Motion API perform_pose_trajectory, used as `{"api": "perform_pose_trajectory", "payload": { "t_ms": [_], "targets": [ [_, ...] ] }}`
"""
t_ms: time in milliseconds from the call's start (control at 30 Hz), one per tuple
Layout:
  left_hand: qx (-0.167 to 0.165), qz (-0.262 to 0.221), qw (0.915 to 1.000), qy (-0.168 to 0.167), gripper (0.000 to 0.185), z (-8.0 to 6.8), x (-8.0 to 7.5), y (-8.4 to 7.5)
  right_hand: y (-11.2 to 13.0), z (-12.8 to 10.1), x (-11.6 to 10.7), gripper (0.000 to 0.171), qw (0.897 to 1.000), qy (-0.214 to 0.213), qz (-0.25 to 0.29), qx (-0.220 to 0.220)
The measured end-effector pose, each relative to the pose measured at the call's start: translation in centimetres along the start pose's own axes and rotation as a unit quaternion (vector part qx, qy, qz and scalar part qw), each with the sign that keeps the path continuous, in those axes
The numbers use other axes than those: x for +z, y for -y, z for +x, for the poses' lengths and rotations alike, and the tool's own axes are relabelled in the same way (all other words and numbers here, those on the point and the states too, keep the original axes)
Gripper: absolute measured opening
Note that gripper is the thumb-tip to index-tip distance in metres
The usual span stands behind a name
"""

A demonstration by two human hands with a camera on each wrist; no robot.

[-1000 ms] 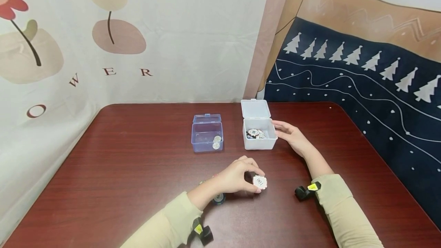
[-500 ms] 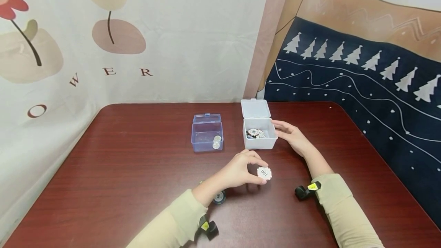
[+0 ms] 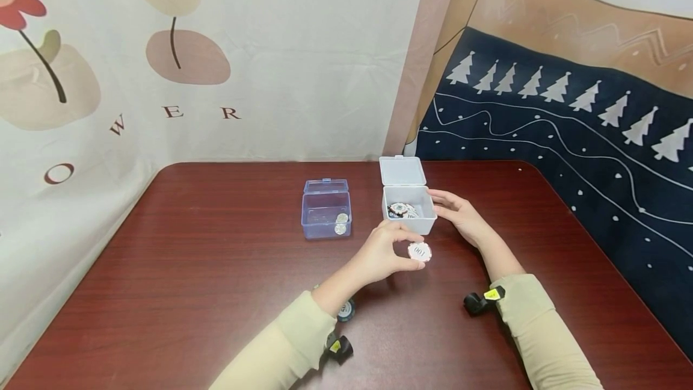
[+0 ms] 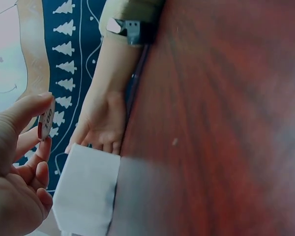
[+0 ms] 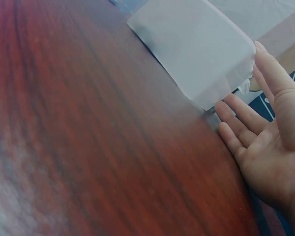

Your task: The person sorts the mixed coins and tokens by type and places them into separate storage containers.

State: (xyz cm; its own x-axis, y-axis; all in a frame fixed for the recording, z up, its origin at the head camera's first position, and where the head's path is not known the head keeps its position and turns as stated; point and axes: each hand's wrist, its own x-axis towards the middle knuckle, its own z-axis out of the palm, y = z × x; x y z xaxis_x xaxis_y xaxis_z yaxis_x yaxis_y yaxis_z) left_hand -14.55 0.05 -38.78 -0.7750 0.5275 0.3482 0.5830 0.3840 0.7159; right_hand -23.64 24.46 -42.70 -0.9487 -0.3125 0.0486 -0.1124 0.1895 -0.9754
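The dark red table (image 3: pixel 216 269) lies under both hands. The white box (image 3: pixel 408 212), lid up and chips inside, stands just beyond the left hand (image 3: pixel 381 254) and against the straight, relaxed fingers of the right hand (image 3: pixel 460 215). The blue box (image 3: pixel 326 215) sits beyond and outward of the left hand, which pinches a white chip (image 3: pixel 419 251) in its fingertips, just short of the white box.

I'm in a homely room: printed flower cloth (image 3: pixel 216 59) hangs beyond my left hand (image 3: pixel 381 256), tree-patterned fabric (image 3: pixel 568 137) past my right hand (image 3: pixel 460 214), above a wooden table (image 3: pixel 189 269).
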Motion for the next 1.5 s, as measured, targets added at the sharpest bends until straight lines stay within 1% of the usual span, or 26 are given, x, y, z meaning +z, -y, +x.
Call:
{"api": "perform_pose_trajectory", "payload": {
  "t_ms": [133,267,500,633,833,1033,1200,1400,1500],
  "targets": [
    [-0.007,0.012,0.9998,-0.012,0.04,0.5,-0.2,0.0,0.0,0.0,0.0,0.051,1.0,-0.001,-0.002,0.0],
    [-0.015,0.004,0.9995,-0.027,0.04,1.1,-0.4,0.1,-0.1,0.0,0.0,0.051,1.0,-0.002,-0.007,0.004],
    [-0.037,0.007,0.9982,-0.046,0.039,2.2,-0.7,0.7,0.0,0.0,-0.1,0.052,1.0,0.0,-0.012,0.003],
    [-0.051,0.009,0.9966,-0.064,0.04,2.9,-1.0,1.1,-0.1,0.0,-0.1,0.053,1.0,0.001,-0.016,0.006],
    [-0.059,0.01,0.9941,-0.09,0.04,3.9,-1.3,1.7,-0.1,0.0,-0.1,0.054,1.0,0.001,-0.016,0.009],
    [-0.08,0.01,0.9921,-0.096,0.041,4.8,-1.5,1.9,-0.2,0.0,-0.2,0.054,1.0,0.003,-0.024,0.008],
    [-0.096,0.006,0.9896,-0.107,0.041,5.5,-1.7,2.2,-0.2,0.1,-0.2,0.055,1.0,0.002,-0.015,0.012],
    [-0.113,-0.009,0.9862,-0.12,0.041,6.1,-1.5,2.8,-0.2,0.1,-0.2,0.054,1.0,-0.001,-0.015,0.015],
    [-0.12,-0.005,0.9852,-0.123,0.041,6.3,-1.4,3.2,-0.1,0.1,-0.1,0.054,1.0,-0.001,-0.017,0.014]
  ]
}}
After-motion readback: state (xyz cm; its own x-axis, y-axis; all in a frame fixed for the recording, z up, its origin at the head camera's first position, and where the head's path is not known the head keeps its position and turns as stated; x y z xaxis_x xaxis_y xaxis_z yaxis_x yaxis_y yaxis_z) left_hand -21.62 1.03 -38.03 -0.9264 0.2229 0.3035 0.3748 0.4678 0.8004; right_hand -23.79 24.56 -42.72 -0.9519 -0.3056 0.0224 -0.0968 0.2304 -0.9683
